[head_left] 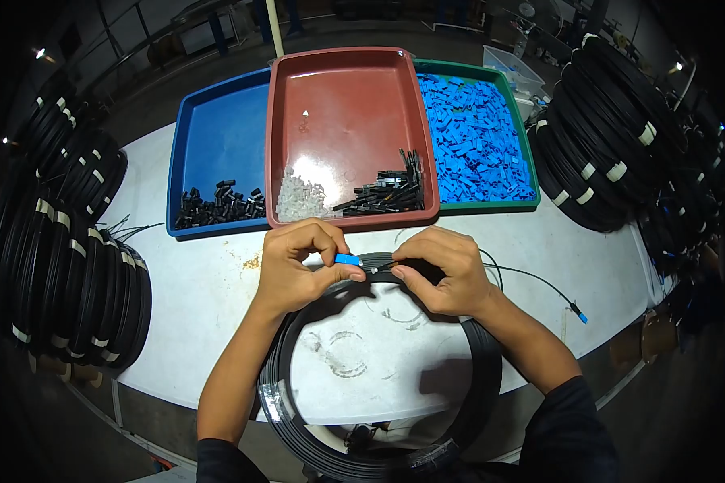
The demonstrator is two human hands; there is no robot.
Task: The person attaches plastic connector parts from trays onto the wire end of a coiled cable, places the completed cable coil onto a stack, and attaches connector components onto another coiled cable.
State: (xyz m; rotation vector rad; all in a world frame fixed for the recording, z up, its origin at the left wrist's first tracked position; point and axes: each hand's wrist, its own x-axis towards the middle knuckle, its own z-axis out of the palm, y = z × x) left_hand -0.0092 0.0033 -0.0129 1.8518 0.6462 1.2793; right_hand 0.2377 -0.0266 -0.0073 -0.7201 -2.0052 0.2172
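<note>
Above tabletop [189, 298], left grip [300, 264] fingertip-pinches blue connector [347, 260] — right grip [447, 274] pinches cable end [386, 266].

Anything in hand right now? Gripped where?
Left hand: blue connector, between thumb and fingers, the end facing the cable left free; exact contact partly hidden. Right hand: black cable, pinched just behind its pale tip.

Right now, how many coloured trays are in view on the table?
3: the blue tray at the left, the red tray in the middle and the green tray at the right. Any stacked beneath would be hidden.
</note>
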